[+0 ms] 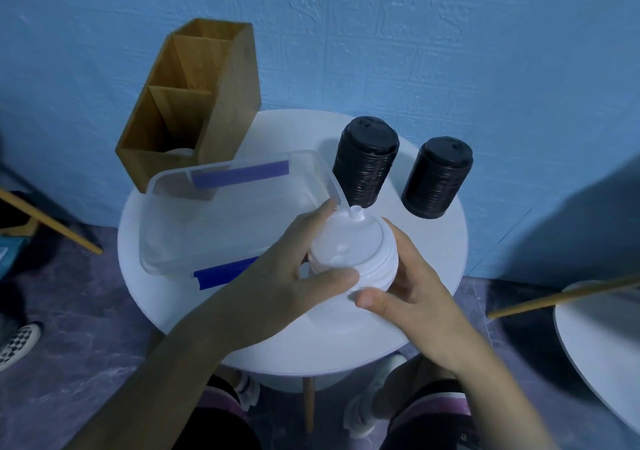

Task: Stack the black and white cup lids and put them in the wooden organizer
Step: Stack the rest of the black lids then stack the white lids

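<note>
Fingers first: wraps the left hand [294, 269] round the left side of the white lid stack [349, 245], thumb across its near rim, forefinger stretched up the far side. Cups the same stack from the right with the right hand [415, 290], thumb pressed at the lower near edge, other fingers hidden behind. Grips it over the near middle of the table [433, 241]; resting or lifted, cannot tell. Sits just beside the clear plastic box [225, 214] on the left half, blue tape strips [242, 174] on it. Shows the nearer black lid stack [367, 162] and the farther black lid stack [438, 175] upright toward the far right edge, slightly apart. Finds the wooden organizer [194, 103] at the far left edge, something white low in its nearest compartment.
</note>
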The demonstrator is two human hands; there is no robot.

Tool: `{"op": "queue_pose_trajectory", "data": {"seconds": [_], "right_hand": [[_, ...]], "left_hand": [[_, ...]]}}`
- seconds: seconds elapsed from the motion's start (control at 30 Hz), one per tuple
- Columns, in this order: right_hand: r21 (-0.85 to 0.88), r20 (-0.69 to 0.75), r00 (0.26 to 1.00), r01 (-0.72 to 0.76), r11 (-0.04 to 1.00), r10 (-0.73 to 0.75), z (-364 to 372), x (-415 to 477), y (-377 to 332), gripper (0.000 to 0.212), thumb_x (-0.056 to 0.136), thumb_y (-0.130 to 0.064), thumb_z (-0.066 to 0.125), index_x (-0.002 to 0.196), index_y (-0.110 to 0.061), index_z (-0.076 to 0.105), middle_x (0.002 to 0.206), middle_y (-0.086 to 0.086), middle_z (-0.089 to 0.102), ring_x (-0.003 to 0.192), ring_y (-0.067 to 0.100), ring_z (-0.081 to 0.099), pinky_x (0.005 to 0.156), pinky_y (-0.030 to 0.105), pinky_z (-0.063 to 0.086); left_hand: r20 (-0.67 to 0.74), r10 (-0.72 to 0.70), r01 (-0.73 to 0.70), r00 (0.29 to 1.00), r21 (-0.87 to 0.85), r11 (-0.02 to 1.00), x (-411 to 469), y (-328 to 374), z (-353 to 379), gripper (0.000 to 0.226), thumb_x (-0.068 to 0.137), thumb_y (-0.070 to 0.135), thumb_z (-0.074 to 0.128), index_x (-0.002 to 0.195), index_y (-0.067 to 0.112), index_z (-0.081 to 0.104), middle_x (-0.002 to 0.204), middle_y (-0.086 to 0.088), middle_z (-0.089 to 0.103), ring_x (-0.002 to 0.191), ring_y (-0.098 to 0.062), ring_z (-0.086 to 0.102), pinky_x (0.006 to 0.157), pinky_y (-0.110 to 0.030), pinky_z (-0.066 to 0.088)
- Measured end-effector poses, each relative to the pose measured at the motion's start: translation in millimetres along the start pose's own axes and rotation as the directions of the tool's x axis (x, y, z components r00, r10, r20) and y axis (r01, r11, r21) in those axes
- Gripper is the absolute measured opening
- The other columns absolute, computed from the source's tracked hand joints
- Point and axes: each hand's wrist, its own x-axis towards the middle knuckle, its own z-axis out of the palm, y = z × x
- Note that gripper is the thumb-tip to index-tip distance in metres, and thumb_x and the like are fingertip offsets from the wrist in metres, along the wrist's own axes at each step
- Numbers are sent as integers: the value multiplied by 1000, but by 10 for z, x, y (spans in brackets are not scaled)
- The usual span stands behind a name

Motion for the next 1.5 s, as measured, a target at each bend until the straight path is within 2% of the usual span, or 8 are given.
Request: {"op": "queue_pose_trajectory", "data": {"seconds": [0.07, 0.23, 0.47, 0.63, 0.8, 0.9, 1.37, 1.5], "right_hand": [[-6, 9, 1000, 4, 1000, -4, 5, 4, -8, 77, 83, -36, 79, 149, -40, 39, 145, -13, 53, 138, 14, 48, 114, 47, 42], [-8, -2, 1000, -6, 1000, 6, 2, 4, -11, 78, 81, -38, 79, 148, -41, 40, 146, -13, 53, 138, 13, 48, 113, 48, 42], [25, 108, 993, -40, 999, 37, -75, -63, 38, 95, 88, -36, 77, 154, -58, 11, 153, -33, 38, 143, 0, 39, 118, 36, 34], [24, 132, 991, -23, 999, 19, -152, -40, 36, 66, 101, -5, 50, 158, -27, 25, 154, -20, 44, 143, 1, 40, 109, 15, 37], [92, 10, 999, -42, 995, 41, -98, 3, 28, 48, 101, -47, 52, 147, -34, 48, 148, -8, 55, 132, 7, 55, 105, 24, 46], [154, 10, 1000, -27, 988, 26, -69, -62, -1, 46, 97, -31, 49, 142, -30, 46, 127, -19, 68, 118, 0, 63, 92, 14, 49], [148, 53, 998, -38, 988, 30, -67, -54, -67, 45, 99, -23, 47, 144, -24, 46, 133, -13, 64, 125, 4, 58, 97, 14, 45], [150, 69, 997, -42, 988, 31, -69, -59, -69, 45, 99, -22, 46, 144, -24, 46, 135, -14, 64, 127, 4, 57, 99, 15, 44]], "left_hand": [[37, -30, 27, 999, 79, 996, 35, 51, -3, 76, 67, 61, 69, 130, 67, 26, 127, 54, 30, 121, 28, 31, 83, 6, 38], [-113, 11, 10, 994, 191, 982, 83, 74, 84, 72, 55, 63, 76, 114, 59, 34, 122, 30, 38, 117, 17, 37, 80, 3, 36], [-90, -57, 64, 994, 73, 995, 85, 104, 133, 73, 58, 62, 81, 113, 51, 35, 112, 38, 40, 108, 30, 33, 75, 10, 33], [-72, -78, 83, 994, 71, 994, 46, 155, 114, 58, 66, 57, 75, 108, 51, 36, 106, 41, 40, 102, 37, 29, 71, 12, 29], [-44, -89, 88, 995, -16, 996, 31, 104, 125, 71, 64, 61, 82, 118, 53, 37, 115, 48, 39, 112, 24, 38, 79, 8, 37], [-35, -82, 80, 996, -54, 995, 25, 86, 142, 69, 64, 59, 79, 118, 51, 38, 113, 50, 39, 112, 23, 40, 81, 6, 38], [-65, -92, 82, 994, -138, 987, -130, -81, 195, 69, 68, 51, 74, 128, 53, 40, 123, 52, 41, 122, 20, 40, 81, 3, 41], [-95, -75, 65, 993, -106, 992, -165, -162, 208, 77, 66, 71, 67, 134, 67, 31, 139, 44, 39, 134, 9, 40, 101, -10, 45]]}}
